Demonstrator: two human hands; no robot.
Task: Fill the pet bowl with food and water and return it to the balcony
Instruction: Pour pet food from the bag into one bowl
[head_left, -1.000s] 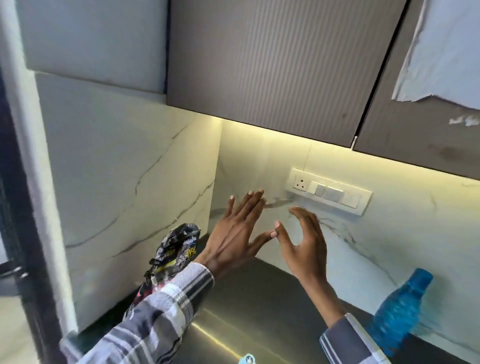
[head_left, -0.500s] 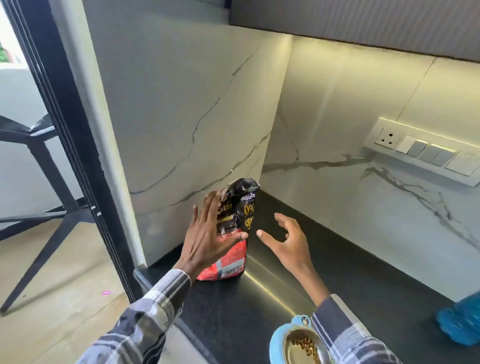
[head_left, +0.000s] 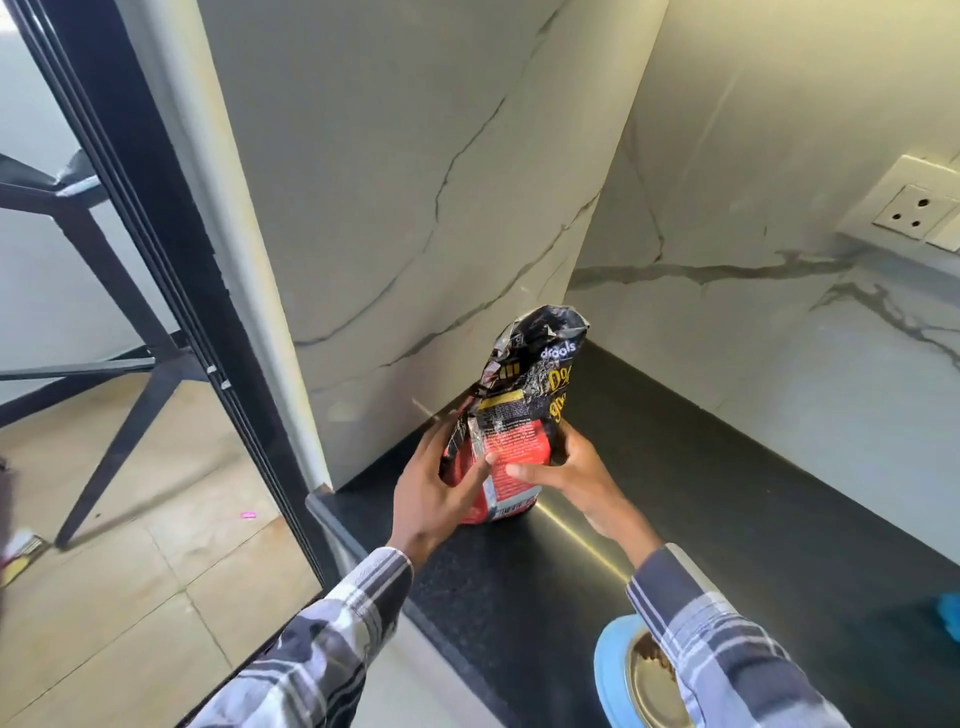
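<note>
At frame centre the left hand (head_left: 434, 499) and right hand (head_left: 571, 475) clasp the crinkled black-and-red pet-food bag (head_left: 511, 415) upright on the black tabletop (head_left: 753, 519); the blue-rimmed metal bowl (head_left: 641, 680), lower right, already holds kibble; water and the balcony return seemingly remain.
</note>
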